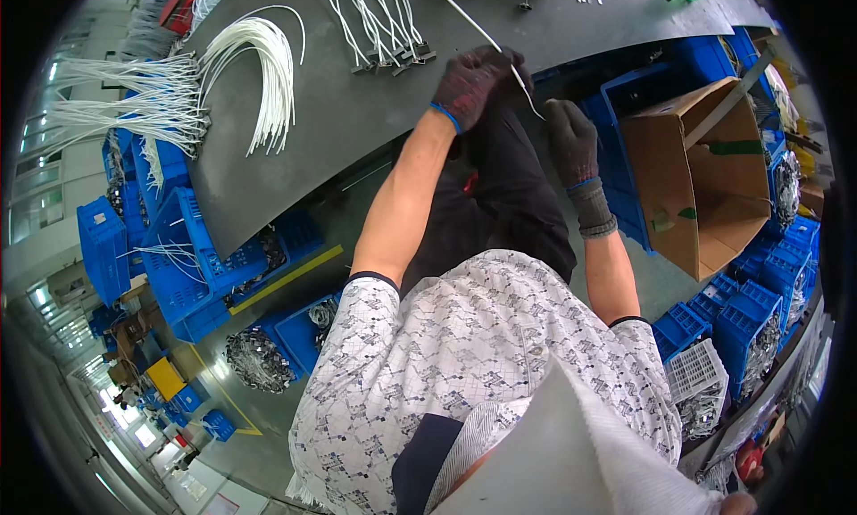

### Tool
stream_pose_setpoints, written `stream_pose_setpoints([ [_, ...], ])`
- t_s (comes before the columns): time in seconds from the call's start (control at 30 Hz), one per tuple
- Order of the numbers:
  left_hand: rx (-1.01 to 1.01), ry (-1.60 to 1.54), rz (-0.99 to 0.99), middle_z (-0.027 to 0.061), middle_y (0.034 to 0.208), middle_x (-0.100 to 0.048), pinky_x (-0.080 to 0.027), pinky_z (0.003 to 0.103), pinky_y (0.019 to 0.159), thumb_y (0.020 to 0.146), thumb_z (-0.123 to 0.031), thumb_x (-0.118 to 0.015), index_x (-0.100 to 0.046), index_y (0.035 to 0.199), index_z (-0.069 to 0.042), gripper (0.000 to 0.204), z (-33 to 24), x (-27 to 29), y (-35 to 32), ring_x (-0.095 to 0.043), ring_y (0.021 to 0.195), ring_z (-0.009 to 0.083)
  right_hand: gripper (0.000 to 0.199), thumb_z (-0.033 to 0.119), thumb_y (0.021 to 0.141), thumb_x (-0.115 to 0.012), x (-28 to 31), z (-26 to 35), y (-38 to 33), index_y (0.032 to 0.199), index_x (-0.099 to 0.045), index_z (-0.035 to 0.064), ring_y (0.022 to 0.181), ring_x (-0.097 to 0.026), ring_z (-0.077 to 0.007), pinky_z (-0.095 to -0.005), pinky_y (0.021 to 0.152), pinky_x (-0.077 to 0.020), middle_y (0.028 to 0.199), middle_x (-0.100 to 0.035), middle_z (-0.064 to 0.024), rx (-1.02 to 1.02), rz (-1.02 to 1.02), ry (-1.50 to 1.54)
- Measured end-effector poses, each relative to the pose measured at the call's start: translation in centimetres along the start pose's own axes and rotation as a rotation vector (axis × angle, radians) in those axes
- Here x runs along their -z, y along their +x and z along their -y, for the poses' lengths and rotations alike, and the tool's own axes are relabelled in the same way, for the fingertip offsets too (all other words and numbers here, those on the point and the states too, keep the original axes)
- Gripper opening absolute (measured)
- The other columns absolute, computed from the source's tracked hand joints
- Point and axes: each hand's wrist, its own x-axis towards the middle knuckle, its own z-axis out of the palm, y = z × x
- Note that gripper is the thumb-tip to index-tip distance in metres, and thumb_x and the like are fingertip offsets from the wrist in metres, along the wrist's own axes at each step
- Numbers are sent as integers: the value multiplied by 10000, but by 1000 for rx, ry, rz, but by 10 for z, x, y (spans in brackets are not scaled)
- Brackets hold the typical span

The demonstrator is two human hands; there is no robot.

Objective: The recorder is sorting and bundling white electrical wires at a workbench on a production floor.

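My left hand (478,82), in a dark glove with red patches, is closed around a white cable (469,20) at the table's near edge. The cable runs from the far side of the table through this hand, and its thin, bent end (535,107) sticks out to the right. My right hand (571,142), also in a dark glove, is closed just beside that end; what its fingers hold, if anything, is hidden. Farther left on the table lie several white cables with small dark metal pieces (393,60) at their ends.
The dark table (330,113) bears a curved bundle of white cables (272,78), with another bundle (134,104) at its left edge. A cardboard box (656,180) stands close to my right hand, beside blue crates (754,323). More blue crates (183,274) are at the left below the table.
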Motion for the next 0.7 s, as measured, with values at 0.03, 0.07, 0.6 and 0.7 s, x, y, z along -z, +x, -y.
stream_pose_setpoints([
  [0.03, -20, -40, -15, 122, 981, -714, -576, 350, 822, 981, -192, -615, -675, 1069, 21, 238, -5, 4, 4, -692, 887, 209, 145, 66, 933, -559, -1, -5, 3, 1038, -621, -12, 725, -624, -252, -327, 641, -485, 876, -636, -139, 108, -4, -171],
  [0.07, -41, -79, -32, 114, 1017, -715, -565, 336, 863, 980, -188, -616, -683, 1066, 15, 231, -9, 7, 6, -687, 926, 194, 145, 66, 933, -559, -5, -9, 6, 1038, -621, -12, 725, -624, -252, -327, 641, -485, 876, -636, -139, 109, -2, -170],
  [0.6, -127, 94, -196, 65, 897, -728, -531, 270, 778, 940, -204, -680, -721, 1026, 2, 228, -12, 3, -24, -653, 835, 120, 400, 260, 956, -535, -64, 1, 50, 1239, -581, -19, 956, -666, -296, -387, 863, -512, 1056, -685, -171, 296, -44, -17],
  [0.7, -139, 122, -219, 63, 954, -725, -524, 281, 818, 946, -212, -669, -720, 1039, -1, 236, -12, 20, -23, -652, 885, 126, 414, 152, 836, -623, -73, 11, 56, 1211, -581, -16, 960, -655, -363, -408, 843, -526, 1059, -666, -197, 510, -95, -239],
])
